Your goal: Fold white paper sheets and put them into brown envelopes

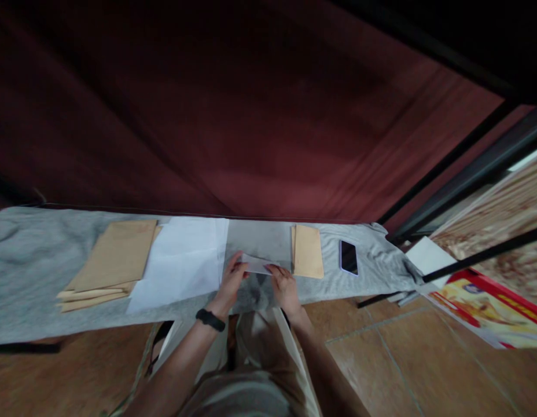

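Observation:
A small folded white paper (pixel 257 264) lies on the grey cloth (pixel 29 260) over the table, right in front of me. My left hand (pixel 232 281) grips its left end, a black band on that wrist. My right hand (pixel 283 285) presses on its right end with the fingers curled over the edge. White sheets (pixel 181 260) lie just left of my left hand. A short stack of brown envelopes (pixel 307 251) sits right of my right hand.
A larger fanned pile of brown envelopes (pixel 110 260) lies at the left. A dark phone (pixel 349 257) rests face up at the right. A dark red curtain (pixel 251 116) hangs behind. A red and yellow printed board (pixel 489 301) lies on the tiled floor (pixel 403 370).

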Available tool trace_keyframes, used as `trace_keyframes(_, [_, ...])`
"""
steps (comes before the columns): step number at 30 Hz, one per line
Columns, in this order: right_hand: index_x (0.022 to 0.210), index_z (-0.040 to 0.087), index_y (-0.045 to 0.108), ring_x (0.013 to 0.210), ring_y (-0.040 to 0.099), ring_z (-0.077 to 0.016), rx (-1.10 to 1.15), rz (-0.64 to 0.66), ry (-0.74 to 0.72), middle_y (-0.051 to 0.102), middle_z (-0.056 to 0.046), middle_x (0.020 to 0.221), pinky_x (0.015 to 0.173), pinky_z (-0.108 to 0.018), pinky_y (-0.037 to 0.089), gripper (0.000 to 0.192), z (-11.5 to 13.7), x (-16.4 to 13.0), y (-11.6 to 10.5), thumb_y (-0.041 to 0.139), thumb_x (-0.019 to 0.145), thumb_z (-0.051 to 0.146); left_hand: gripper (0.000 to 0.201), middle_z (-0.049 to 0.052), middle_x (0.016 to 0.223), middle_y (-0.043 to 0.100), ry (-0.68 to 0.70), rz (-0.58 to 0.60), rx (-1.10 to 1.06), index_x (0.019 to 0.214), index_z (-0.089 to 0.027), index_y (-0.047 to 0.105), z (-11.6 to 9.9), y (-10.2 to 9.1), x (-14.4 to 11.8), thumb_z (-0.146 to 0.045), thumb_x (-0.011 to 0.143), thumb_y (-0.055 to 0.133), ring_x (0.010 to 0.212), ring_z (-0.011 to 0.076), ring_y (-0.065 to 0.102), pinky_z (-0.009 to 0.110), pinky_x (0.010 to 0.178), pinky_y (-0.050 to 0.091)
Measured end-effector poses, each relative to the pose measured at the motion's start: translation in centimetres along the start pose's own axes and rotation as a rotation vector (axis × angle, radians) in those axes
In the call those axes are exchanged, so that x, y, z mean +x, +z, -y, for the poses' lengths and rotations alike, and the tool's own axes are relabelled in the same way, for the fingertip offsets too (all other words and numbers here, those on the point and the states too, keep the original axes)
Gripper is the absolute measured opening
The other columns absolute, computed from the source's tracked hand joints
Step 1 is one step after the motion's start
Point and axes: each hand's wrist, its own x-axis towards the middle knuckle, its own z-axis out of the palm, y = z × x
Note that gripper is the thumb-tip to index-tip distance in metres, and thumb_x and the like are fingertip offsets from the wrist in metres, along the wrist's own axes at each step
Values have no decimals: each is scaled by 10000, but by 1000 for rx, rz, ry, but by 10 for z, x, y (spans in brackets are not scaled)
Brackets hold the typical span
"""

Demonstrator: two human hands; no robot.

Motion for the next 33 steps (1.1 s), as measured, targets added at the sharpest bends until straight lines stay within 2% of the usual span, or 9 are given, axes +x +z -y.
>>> trace_keyframes(4, [1083, 249, 720, 882, 689, -227, 366, -102, 167, 763, -39, 957, 781, -313, 526, 269, 5, 21, -19, 489, 967, 321, 477, 118, 1400, 599, 64, -51, -1, 1352, -227, 569, -12, -13, 3, -477, 981, 403, 1262, 254, 586, 349, 865, 570])
trace_keyframes(6, [982, 226, 720, 751, 660, -202, 591, -132, 261, 744, -21, 835, 676, -288, 513, 260, 6, 27, -19, 549, 921, 412, 458, 116, 1423, 588, 58, -12, -5, 1339, -235, 567, -15, -17, 5, -481, 979, 428, 1309, 258, 557, 358, 894, 562])
trace_keyframes(12, [919, 201, 691, 615, 632, -169, 1136, -143, 594, 718, -8, 738, 558, -269, 494, 366, 18, 21, 17, 694, 719, 508, 619, 96, 1034, 743, -85, 92, -110, 1369, -177, 525, -4, -10, -1, -316, 788, 683, 920, 233, 712, 350, 765, 560])
trace_keyframes(16, [932, 186, 693, 660, 683, -209, 1195, -129, 632, 744, -23, 768, 606, -312, 543, 423, 20, 13, 26, 768, 630, 472, 554, 40, 875, 735, -4, 139, 66, 1256, -150, 616, 4, -11, 3, -241, 709, 633, 794, 203, 687, 297, 679, 512])
trace_keyframes(20, [953, 183, 696, 751, 719, -227, 1250, -152, 658, 776, -53, 878, 657, -321, 570, 425, 7, 13, 15, 807, 604, 399, 479, -36, 614, 632, 126, 310, 287, 1130, -171, 707, -3, -18, 14, -200, 664, 600, 613, 161, 594, 250, 581, 416])
trace_keyframes(22, [965, 184, 691, 782, 732, -240, 1264, -151, 671, 780, -70, 906, 668, -339, 586, 420, -1, 13, 11, 810, 628, 406, 452, -42, 587, 613, 156, 357, 315, 1107, -180, 725, -7, -19, 18, -215, 674, 601, 578, 149, 564, 242, 558, 390])
trace_keyframes(26, [937, 213, 666, 855, 746, -255, 1293, -237, 685, 781, -80, 938, 736, -388, 617, 404, -11, 14, 17, 815, 638, 440, 435, -6, 687, 670, 122, 262, 268, 1094, -169, 717, -5, -16, 19, -325, 693, 653, 620, 160, 593, 253, 565, 412])
trace_keyframes(30, [906, 232, 632, 924, 743, -245, 1319, -323, 689, 771, -87, 987, 808, -384, 618, 358, -10, 17, 31, 782, 668, 453, 564, 3, 757, 664, 0, 150, 143, 1185, -152, 659, 9, -16, 13, -366, 664, 692, 671, 171, 615, 276, 609, 459])
trace_keyframes(33, [896, 234, 604, 913, 740, -244, 1305, -338, 696, 762, -92, 974, 770, -370, 618, 321, -8, 17, 36, 757, 699, 437, 593, -13, 743, 624, -30, 81, 80, 1243, -150, 629, 14, -18, 13, -341, 683, 671, 674, 166, 609, 281, 624, 470])
